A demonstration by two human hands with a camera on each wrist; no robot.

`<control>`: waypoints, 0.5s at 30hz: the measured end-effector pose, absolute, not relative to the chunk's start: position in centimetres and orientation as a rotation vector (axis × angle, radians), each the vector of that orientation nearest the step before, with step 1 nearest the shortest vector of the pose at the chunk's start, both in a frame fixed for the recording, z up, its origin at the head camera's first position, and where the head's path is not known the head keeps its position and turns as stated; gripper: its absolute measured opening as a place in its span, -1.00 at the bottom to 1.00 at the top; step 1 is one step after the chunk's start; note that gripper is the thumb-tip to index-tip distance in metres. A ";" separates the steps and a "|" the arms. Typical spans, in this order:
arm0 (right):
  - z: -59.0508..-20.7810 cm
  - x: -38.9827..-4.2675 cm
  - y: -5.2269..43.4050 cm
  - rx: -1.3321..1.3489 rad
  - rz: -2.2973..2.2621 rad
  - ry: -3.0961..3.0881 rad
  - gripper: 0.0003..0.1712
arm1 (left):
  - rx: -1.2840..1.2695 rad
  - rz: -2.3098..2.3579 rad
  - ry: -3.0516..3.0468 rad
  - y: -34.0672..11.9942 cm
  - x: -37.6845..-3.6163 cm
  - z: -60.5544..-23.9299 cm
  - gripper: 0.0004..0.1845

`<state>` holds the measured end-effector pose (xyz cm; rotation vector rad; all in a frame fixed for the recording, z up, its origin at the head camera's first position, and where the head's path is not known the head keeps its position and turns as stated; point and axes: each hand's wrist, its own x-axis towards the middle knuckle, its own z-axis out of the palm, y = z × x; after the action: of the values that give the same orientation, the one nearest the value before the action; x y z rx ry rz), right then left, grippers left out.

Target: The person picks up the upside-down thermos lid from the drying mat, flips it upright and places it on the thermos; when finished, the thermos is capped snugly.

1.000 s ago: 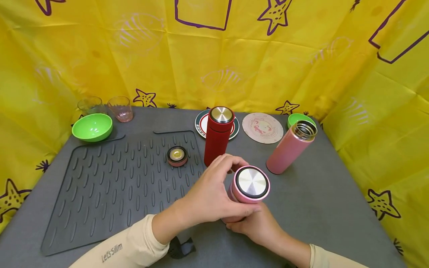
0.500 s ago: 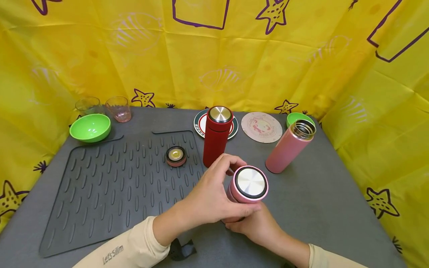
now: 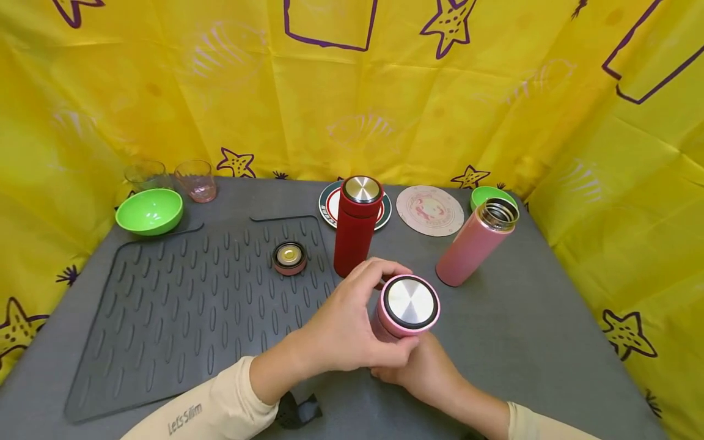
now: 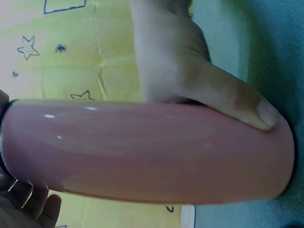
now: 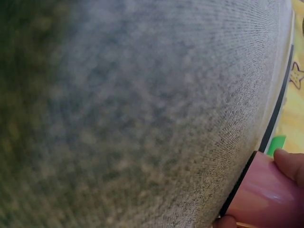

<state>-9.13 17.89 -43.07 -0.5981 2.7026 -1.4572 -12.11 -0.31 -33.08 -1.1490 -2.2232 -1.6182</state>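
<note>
In the head view a pink thermos (image 4: 142, 152) with a shiny silver-topped lid (image 3: 411, 302) stands upright at the table's near middle. My left hand (image 3: 352, 330) grips around the lid, thumb on the near side and fingers on the far side. Lower down, my right hand (image 3: 426, 373) holds the thermos body; the left wrist view shows its thumb lying along the pink wall near the base. That base rests on or just over the grey cloth in the right wrist view. A second pink thermos (image 3: 474, 247), lidless with its steel mouth showing, leans to the right in the head view.
Behind my left hand stands a red thermos (image 3: 354, 238). An upturned lid (image 3: 289, 258) lies on the dark drying mat (image 3: 181, 318). Further back are green bowls (image 3: 150, 212), clear glasses (image 3: 198, 181), a rimmed plate (image 3: 328, 208) and a round pink mat (image 3: 430, 211).
My left thumb has shifted a little left along the lid's near side, while its fingers have moved slightly right on the far side. The right hand keeps its hold on the thermos.
</note>
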 end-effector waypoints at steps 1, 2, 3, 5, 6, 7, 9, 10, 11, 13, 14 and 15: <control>-43.1 -9.1 17.9 -0.615 -1.449 2.722 -0.32 | -1.173 -1.590 -2.211 -0.3 -12.1 -33.1 -0.30; -43.2 -9.1 18.0 -0.641 -1.453 2.736 -0.30 | -1.195 -1.565 -2.210 -0.3 -12.1 -33.1 -0.28; -43.3 -9.0 18.1 -0.682 -1.461 2.750 -0.29 | -1.212 -1.552 -2.217 -0.3 -12.0 -33.1 -0.24; -43.4 -9.0 18.1 -0.755 -1.485 2.752 -0.29 | -1.209 -1.554 -2.240 -0.3 -11.9 -33.2 -0.16; -43.5 -9.0 18.1 -0.776 -1.487 2.747 -0.29 | -1.185 -1.576 -2.258 -0.2 -11.8 -33.2 -0.13; -43.5 -9.0 18.1 -0.769 -1.500 2.730 -0.29 | -1.152 -1.598 -2.274 -0.2 -11.7 -33.3 -0.12; -43.4 -8.9 18.1 -0.733 -1.498 2.721 -0.30 | -1.090 -1.634 -2.279 0.0 -11.6 -33.3 -0.13; -43.3 -8.9 18.1 -0.698 -1.499 2.707 -0.32 | -1.070 -1.642 -2.270 0.1 -11.7 -33.3 -0.15; -43.3 -8.9 18.0 -0.662 -1.491 2.705 -0.31 | -1.063 -1.641 -2.257 0.1 -11.7 -33.3 -0.18; -43.2 -8.9 18.0 -0.613 -1.481 2.713 -0.28 | -1.095 -1.616 -2.221 0.1 -12.0 -33.3 -0.27; -43.2 -9.0 18.0 -0.618 -1.467 2.726 -0.27 | -1.126 -1.610 -2.205 0.0 -12.1 -33.3 -0.28; -43.3 -9.1 17.9 -0.632 -1.466 2.733 -0.26 | -1.159 -1.604 -2.198 -0.1 -12.2 -33.2 -0.26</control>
<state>-9.06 17.94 -43.27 -0.6316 2.7334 -1.4657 -12.23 -0.14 -33.24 -1.1586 -2.1977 -1.6037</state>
